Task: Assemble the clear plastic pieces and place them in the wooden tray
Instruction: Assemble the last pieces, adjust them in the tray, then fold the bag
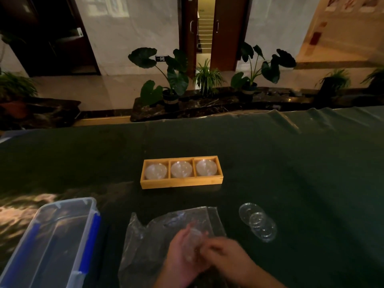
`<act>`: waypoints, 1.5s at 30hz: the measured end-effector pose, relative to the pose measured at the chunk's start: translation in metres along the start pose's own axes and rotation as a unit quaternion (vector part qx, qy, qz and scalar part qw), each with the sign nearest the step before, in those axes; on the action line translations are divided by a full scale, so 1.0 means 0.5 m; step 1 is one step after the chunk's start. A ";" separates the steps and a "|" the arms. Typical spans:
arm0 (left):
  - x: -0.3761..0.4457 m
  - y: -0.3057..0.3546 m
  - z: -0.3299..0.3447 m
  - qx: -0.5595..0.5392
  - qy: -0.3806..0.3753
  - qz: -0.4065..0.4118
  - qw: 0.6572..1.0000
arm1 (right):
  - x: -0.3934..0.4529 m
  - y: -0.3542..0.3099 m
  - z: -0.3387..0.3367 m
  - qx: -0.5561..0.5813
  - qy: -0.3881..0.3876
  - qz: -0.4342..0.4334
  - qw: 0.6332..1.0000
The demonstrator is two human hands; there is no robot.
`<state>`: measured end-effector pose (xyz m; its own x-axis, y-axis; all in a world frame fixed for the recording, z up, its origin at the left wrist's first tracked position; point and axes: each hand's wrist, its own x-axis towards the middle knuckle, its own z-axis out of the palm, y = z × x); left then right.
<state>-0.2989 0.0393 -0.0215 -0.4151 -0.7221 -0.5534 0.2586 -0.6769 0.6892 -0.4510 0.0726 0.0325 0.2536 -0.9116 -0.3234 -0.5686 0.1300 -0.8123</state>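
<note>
A wooden tray [182,181] with three compartments lies in the middle of the dark green table; each compartment holds one clear plastic bowl-shaped piece [181,169]. Near the front edge, my left hand [178,254] and my right hand [224,252] meet around a clear plastic piece [194,244], both gripping it. The image is blurred there, so its exact shape is unclear. To the right of my hands, a few clear round lids [258,222] lie overlapping on the cloth.
A crumpled clear plastic bag [145,240] lies under my hands. A clear storage box with blue clips [62,235] stands at the front left. Beyond the table's far edge are potted plants and a doorway.
</note>
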 end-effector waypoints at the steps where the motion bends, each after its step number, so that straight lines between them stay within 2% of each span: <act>1: -0.012 0.000 0.002 0.001 0.008 -0.011 1.000 | 0.006 0.020 -0.018 0.043 0.043 0.024 0.998; 3: -0.019 -0.007 0.001 -0.050 0.004 -0.007 0.999 | 0.022 0.070 -0.059 0.029 0.152 0.098 0.983; 4: -0.024 -0.014 -0.012 -0.062 0.022 0.033 0.997 | 0.027 0.096 -0.083 -0.022 0.198 0.132 0.971; 5: -0.029 -0.006 -0.010 -0.066 0.041 0.030 0.997 | 0.029 0.129 -0.103 -0.081 0.223 0.159 0.958; 6: -0.027 0.000 -0.010 -0.049 0.027 0.019 0.998 | 0.027 0.162 -0.119 -0.137 0.222 0.185 0.948; 9: -0.047 0.008 -0.014 -0.050 0.004 0.047 0.998 | 0.016 0.238 -0.130 -0.248 0.132 0.230 0.932; 10: -0.047 0.008 -0.015 -0.033 0.028 0.078 0.996 | 0.015 0.245 -0.130 -0.265 0.119 0.237 0.927; 13: -0.065 0.015 -0.004 -0.071 0.000 0.065 0.995 | 0.022 0.235 -0.137 -0.271 0.134 0.251 0.920; 15: -0.060 0.031 0.007 -0.039 0.017 0.057 0.997 | 0.022 0.228 -0.139 -0.270 0.153 0.263 0.914; 17: -0.054 0.039 0.008 -0.069 0.021 0.048 0.996 | 0.021 0.231 -0.138 -0.281 0.159 0.258 0.910; 19: -0.047 0.025 0.005 -0.108 0.009 0.033 0.994 | 0.021 0.224 -0.144 -0.268 0.157 0.271 0.911; 22: -0.039 0.015 0.002 -0.143 0.032 -0.003 0.989 | 0.012 0.207 -0.146 -0.238 0.107 0.305 0.916; 24: -0.039 0.008 0.001 -0.216 -0.007 -0.034 0.976 | 0.004 0.230 -0.131 -0.231 0.107 0.279 0.926; 26: -0.030 -0.008 -0.007 -0.190 0.052 0.003 0.980 | -0.011 0.244 -0.115 -0.221 0.139 0.267 0.928; 27: -0.033 -0.015 -0.009 -0.163 0.055 0.003 0.985 | -0.016 0.246 -0.111 -0.208 0.149 0.267 0.929; 29: -0.031 -0.021 -0.006 -0.176 0.049 0.001 0.983 | -0.016 0.240 -0.116 -0.190 0.156 0.260 0.934; 33: -0.040 0.016 0.010 -0.217 0.024 -0.054 0.974 | -0.012 0.234 -0.132 -0.214 0.144 0.254 0.932; 37: -0.046 0.038 0.021 -0.226 0.030 -0.043 0.973 | -0.010 0.228 -0.126 -0.240 0.148 0.260 0.923; 40: -0.058 0.044 0.033 -0.224 0.028 -0.063 0.972 | -0.002 0.231 -0.129 -0.250 0.164 0.275 0.914; 42: -0.059 0.047 0.039 -0.212 0.031 -0.077 0.974 | 0.003 0.228 -0.139 -0.204 0.189 0.289 0.916; 43: -0.059 0.048 0.041 -0.241 0.023 -0.086 0.966 | 0.005 0.224 -0.142 -0.146 0.216 0.282 0.923; 45: -0.052 0.044 0.046 -0.312 0.027 -0.124 0.942 | 0.006 0.199 -0.138 0.068 0.256 0.245 0.933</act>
<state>-0.3025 0.0463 0.0187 -0.4899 -0.5248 -0.6962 0.6278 -0.7664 0.1360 -0.5610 0.0559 -0.0157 -0.4370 -0.7925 -0.4254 -0.4055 0.5958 -0.6932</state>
